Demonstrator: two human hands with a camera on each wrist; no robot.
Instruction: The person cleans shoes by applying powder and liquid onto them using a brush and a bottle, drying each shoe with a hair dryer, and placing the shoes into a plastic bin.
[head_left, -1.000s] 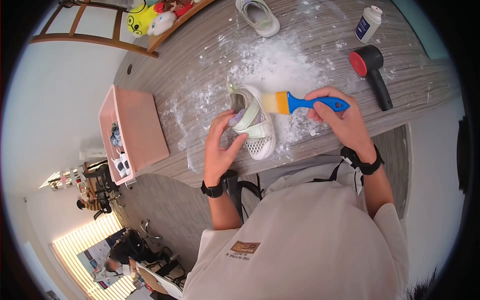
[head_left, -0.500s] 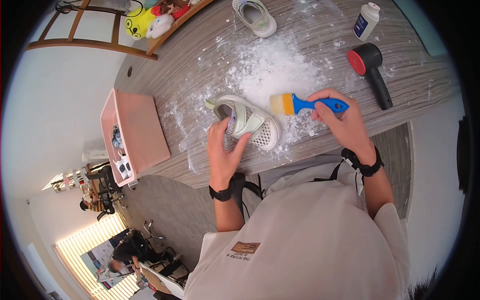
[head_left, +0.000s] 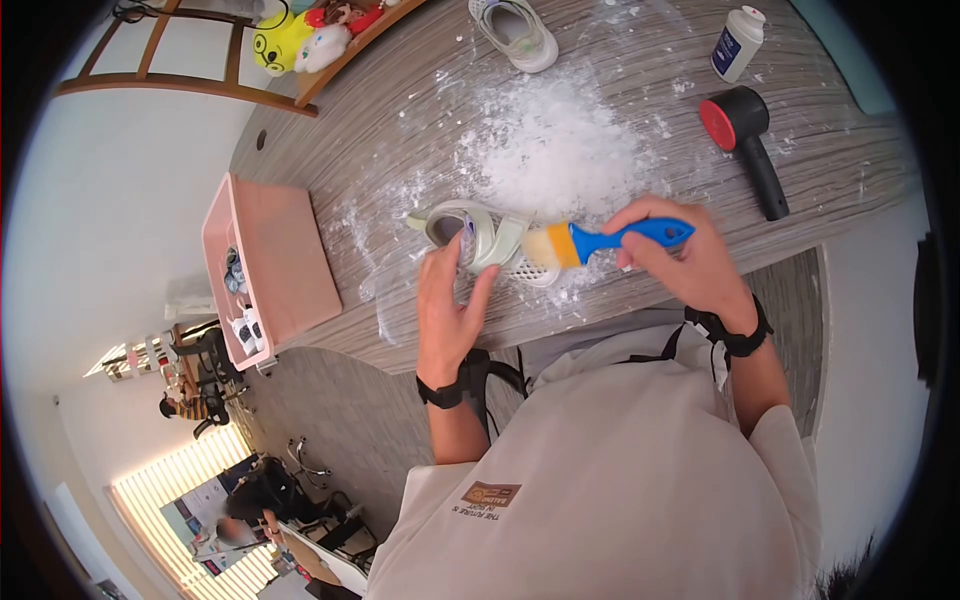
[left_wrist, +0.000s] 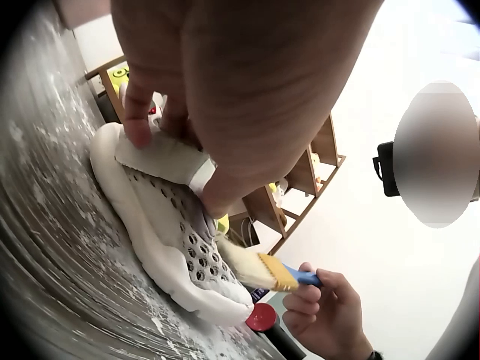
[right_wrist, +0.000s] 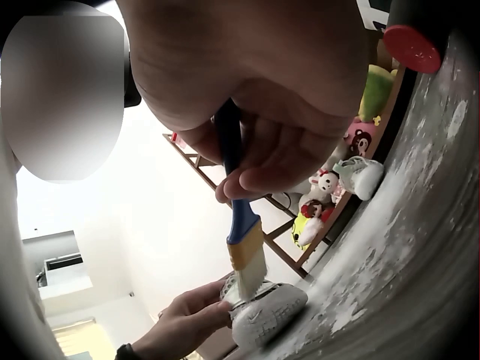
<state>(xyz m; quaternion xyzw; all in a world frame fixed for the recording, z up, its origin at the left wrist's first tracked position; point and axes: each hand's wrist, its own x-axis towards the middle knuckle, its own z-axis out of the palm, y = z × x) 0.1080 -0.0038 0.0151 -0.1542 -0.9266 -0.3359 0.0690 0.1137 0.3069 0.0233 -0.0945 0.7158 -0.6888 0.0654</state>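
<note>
A pale sneaker (head_left: 484,240) with a perforated toe and light green straps stands on the powdery table. My left hand (head_left: 448,310) grips it about the straps and opening, thumb on the near side. In my right hand (head_left: 680,255) is a brush (head_left: 640,234) with a blue handle, yellow band and cream bristles (head_left: 540,246). The bristles lie against the toe of the sneaker, as the left wrist view also shows. From the right wrist, the fingers are wrapped round the blue handle (right_wrist: 241,217) and the bristles point down at the shoe.
White powder (head_left: 560,145) is spread over the wood-grain table. A second sneaker (head_left: 515,35) stands at the far side. To the right are a white bottle (head_left: 738,45) and a black device with a red face (head_left: 745,145). A pink bin (head_left: 290,260) holding shoes sits at the left.
The sneaker was turned so its toe points more to the right, first away from the bristles. The brush has since come down and left onto the toe.
</note>
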